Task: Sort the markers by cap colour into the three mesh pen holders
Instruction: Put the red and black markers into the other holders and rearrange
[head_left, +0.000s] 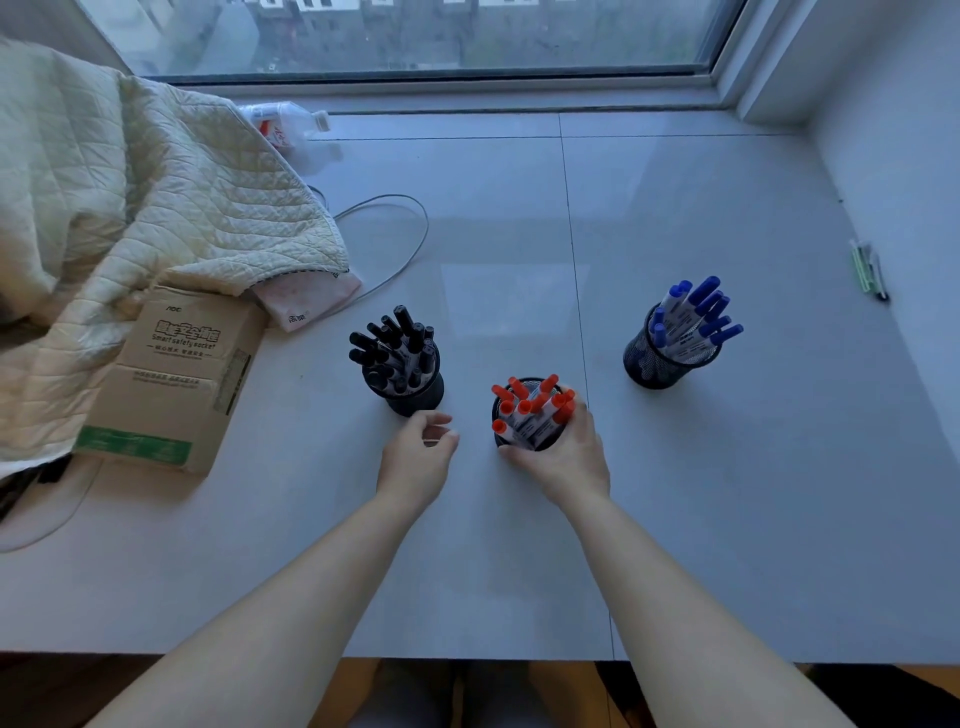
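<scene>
Three black mesh pen holders stand on the grey sill. The left holder (415, 397) is filled with black-capped markers (395, 345). The middle holder (500, 415) carries red-capped markers (530, 405), and my right hand (563, 452) wraps around its near side, thumb at the front and fingers on the right. The right holder (652, 364) contains blue-capped markers (701, 312). My left hand (418, 457) hovers just in front of the left holder with fingers loosely curled, holding nothing.
A cardboard box (176, 384) lies at the left under a quilted blanket (130, 208). A grey cable (410, 249) loops behind the holders. A plastic bottle (283, 124) lies near the window. A few pens (868, 270) rest by the right wall.
</scene>
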